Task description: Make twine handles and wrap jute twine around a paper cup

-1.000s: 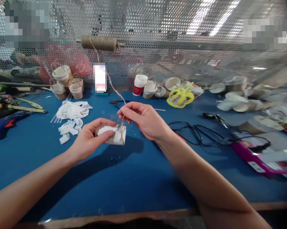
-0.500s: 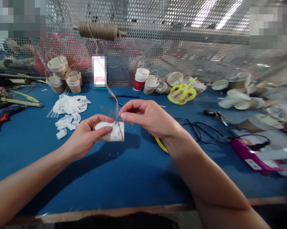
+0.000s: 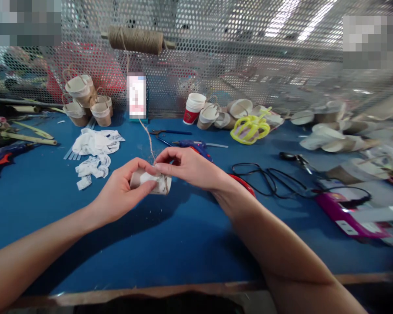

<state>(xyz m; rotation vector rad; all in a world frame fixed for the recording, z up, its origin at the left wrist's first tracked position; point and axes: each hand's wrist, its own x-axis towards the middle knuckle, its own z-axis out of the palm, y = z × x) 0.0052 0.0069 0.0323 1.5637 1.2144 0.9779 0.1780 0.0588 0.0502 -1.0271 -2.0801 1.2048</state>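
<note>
My left hand (image 3: 124, 185) is closed round a small paper cup (image 3: 164, 186) that lies on its side above the table. The cup is white and brown, with a strand of twine wrapped round it near its right end. My right hand (image 3: 190, 168) pinches the jute twine (image 3: 148, 136) at the cup's upper edge, its fingertips touching or almost touching the cup. From there the twine runs up behind the phone to a twine spool (image 3: 136, 40). My fingers partly hide the cup and the pinched twine.
A blue glue gun (image 3: 196, 145) and pliers (image 3: 172, 132) lie behind my right hand. White lace scraps (image 3: 95, 141) and twine-handled cups (image 3: 75, 114) are at left. A phone (image 3: 137, 98), stacked red-and-white cups (image 3: 194, 109), a yellow basket (image 3: 250, 129) and black cable (image 3: 273, 183) are around.
My right hand has moved slightly down and left, bringing the twine against the cup. The blue glue gun behind it now shows. My left hand still holds the cup.
</note>
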